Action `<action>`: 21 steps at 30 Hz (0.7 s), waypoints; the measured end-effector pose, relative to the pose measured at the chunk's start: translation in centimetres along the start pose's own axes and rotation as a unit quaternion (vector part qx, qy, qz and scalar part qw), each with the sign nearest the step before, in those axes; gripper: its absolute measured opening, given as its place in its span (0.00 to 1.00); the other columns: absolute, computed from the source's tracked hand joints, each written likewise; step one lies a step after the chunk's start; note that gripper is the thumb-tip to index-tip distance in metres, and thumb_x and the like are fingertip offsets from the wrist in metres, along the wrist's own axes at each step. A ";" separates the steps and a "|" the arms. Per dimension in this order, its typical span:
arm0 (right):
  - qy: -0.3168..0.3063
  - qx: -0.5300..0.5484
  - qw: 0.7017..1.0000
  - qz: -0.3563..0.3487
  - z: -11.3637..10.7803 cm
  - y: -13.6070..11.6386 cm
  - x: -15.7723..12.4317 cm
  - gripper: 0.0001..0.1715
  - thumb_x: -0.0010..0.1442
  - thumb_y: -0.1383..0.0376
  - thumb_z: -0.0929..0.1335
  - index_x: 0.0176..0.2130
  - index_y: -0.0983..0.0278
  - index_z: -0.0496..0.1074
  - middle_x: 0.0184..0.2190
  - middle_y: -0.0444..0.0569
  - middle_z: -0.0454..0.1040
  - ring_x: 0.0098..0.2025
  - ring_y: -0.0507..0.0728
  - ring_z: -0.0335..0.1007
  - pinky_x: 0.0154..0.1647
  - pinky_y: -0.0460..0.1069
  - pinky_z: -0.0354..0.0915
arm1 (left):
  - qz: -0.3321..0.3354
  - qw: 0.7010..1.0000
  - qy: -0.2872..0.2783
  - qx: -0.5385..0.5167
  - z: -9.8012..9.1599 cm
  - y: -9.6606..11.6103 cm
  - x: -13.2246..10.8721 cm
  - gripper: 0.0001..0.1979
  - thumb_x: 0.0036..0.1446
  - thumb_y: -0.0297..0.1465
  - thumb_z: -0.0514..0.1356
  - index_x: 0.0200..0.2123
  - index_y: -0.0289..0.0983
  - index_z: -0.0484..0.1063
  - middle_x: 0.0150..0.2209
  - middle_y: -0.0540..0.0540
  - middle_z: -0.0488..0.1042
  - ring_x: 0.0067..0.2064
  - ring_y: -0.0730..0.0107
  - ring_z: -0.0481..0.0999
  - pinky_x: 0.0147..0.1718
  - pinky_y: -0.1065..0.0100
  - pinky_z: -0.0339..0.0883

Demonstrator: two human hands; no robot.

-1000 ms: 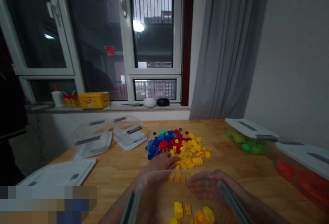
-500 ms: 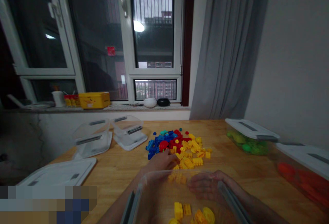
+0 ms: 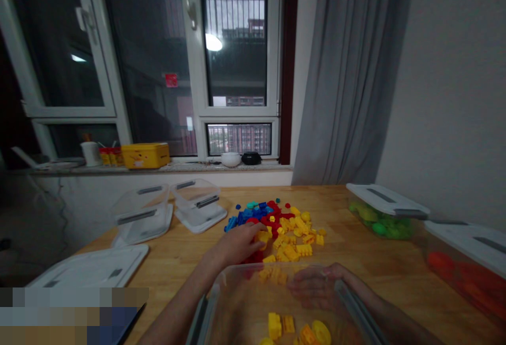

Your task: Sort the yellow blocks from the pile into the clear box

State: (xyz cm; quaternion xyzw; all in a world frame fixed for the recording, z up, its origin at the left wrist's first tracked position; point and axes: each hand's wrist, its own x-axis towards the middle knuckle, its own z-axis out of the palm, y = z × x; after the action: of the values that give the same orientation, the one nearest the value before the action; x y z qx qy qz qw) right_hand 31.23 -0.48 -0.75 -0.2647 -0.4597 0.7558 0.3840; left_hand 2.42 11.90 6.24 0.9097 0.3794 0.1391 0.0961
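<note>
- Take the pile as the clock's centre, window at 12: yellow pieces (image 3: pixel 292 223) spread from 1 round to 6, blue pieces (image 3: pixel 245 215) sit near 10, red pieces (image 3: pixel 281 217) between.
- The near bin (image 3: pixel 233 303) stands at 6, clear and lidless, a few yellow pieces on its floor.
- The left hand (image 3: pixel 239 242) is at 8, palm down, fingers curved over a yellow piece (image 3: pixel 264 237); whether they grip it or merely touch it, I can't say. A red piece (image 3: pixel 256 257) lies under the palm side.
- The right hand (image 3: pixel 316 284) shows through the near bin's far wall, fingers straight and together, apparently holding nothing; contact with the wall is unclear.
- For a clean pick, I'd pinch the yellow piece from its sides and leave the red one behind.
- I'd lift above the far rim before coming toward 6, so nothing knocks the wall.
- A flat right palm against that wall would steady the near bin.
- Loose yellow pieces just beyond the rim could get nudged; small, short moves suit.
</note>
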 end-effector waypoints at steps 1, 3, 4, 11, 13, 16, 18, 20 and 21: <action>0.007 -0.001 1.000 -0.005 0.1 0.1 0.0 0.31 0.61 0.53 0.65 0.54 0.69 0.81 0.56 0.62 0.81 0.60 0.66 0.77 0.68 0.61 0.60 | 0.000 1.000 0.000 0.001 -0.1 0.1 0.0 0.21 0.66 0.39 0.59 0.60 0.45 0.72 0.59 0.42 0.78 0.58 0.51 0.78 0.57 0.58 0.68; 0.018 0.000 1.000 -0.015 0.3 0.1 0.0 0.31 0.61 0.54 0.65 0.53 0.70 0.81 0.56 0.62 0.81 0.59 0.66 0.78 0.68 0.60 0.60 | 0.001 1.000 -0.002 0.004 -0.4 0.4 -0.1 0.21 0.64 0.39 0.60 0.60 0.45 0.72 0.60 0.42 0.79 0.58 0.51 0.78 0.57 0.58 0.69; 0.020 0.002 1.000 -0.018 0.5 0.1 -0.1 0.31 0.61 0.55 0.65 0.53 0.70 0.82 0.56 0.62 0.81 0.59 0.66 0.78 0.68 0.60 0.60 | 0.002 1.000 -0.004 0.005 -0.6 0.6 -0.1 0.22 0.64 0.39 0.61 0.60 0.44 0.72 0.60 0.41 0.79 0.58 0.51 0.78 0.57 0.58 0.69; -0.003 0.009 1.000 -0.025 0.9 -0.1 -0.1 0.30 0.62 0.55 0.64 0.52 0.71 0.82 0.56 0.62 0.81 0.60 0.66 0.77 0.69 0.59 0.59 | 0.009 1.000 0.000 0.013 -2.9 1.7 -0.7 0.24 0.63 0.38 0.61 0.61 0.43 0.72 0.60 0.41 0.79 0.59 0.52 0.78 0.58 0.58 0.70; -0.006 0.010 1.000 -0.028 1.0 -0.2 -0.1 0.31 0.62 0.56 0.64 0.53 0.71 0.82 0.57 0.62 0.80 0.61 0.66 0.76 0.69 0.59 0.59 | 0.009 1.000 0.007 0.018 -3.6 2.0 -0.9 0.24 0.64 0.39 0.61 0.62 0.42 0.71 0.61 0.40 0.78 0.59 0.51 0.78 0.58 0.56 0.69; -0.011 0.008 1.000 -0.023 1.0 -0.3 -0.1 0.31 0.63 0.56 0.64 0.54 0.71 0.81 0.59 0.61 0.79 0.62 0.66 0.74 0.70 0.60 0.58 | 0.017 0.999 0.017 0.027 -4.4 2.3 -1.2 0.24 0.65 0.39 0.60 0.63 0.43 0.70 0.62 0.41 0.78 0.60 0.52 0.78 0.59 0.55 0.69; -0.017 0.003 1.000 -0.020 0.8 -0.3 0.0 0.31 0.62 0.55 0.65 0.54 0.70 0.82 0.59 0.61 0.79 0.62 0.66 0.75 0.69 0.59 0.59 | 0.026 0.999 0.024 0.038 -4.7 2.6 -1.3 0.23 0.66 0.39 0.60 0.63 0.45 0.69 0.61 0.42 0.78 0.59 0.53 0.78 0.57 0.56 0.70; -0.019 -0.005 1.000 -0.014 0.6 -0.3 0.1 0.31 0.61 0.54 0.66 0.54 0.69 0.82 0.58 0.60 0.80 0.61 0.66 0.75 0.68 0.59 0.61 | 0.032 0.998 0.025 0.050 -4.9 3.0 -1.4 0.24 0.66 0.39 0.60 0.63 0.44 0.69 0.61 0.42 0.78 0.58 0.53 0.79 0.56 0.56 0.71; -0.017 -0.007 1.000 -0.012 0.4 -0.3 0.2 0.31 0.61 0.54 0.66 0.54 0.69 0.82 0.58 0.60 0.80 0.62 0.66 0.75 0.67 0.58 0.61 | 0.034 0.998 0.024 0.054 -5.0 3.2 -1.5 0.24 0.66 0.39 0.60 0.63 0.44 0.69 0.61 0.41 0.78 0.58 0.52 0.79 0.56 0.56 0.71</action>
State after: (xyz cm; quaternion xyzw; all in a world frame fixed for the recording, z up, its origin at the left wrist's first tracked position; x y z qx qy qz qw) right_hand 30.89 -0.47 -0.33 -0.2486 -0.4745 0.7523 0.3835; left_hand 1.92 9.00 11.58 0.9223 0.3576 0.1428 0.0329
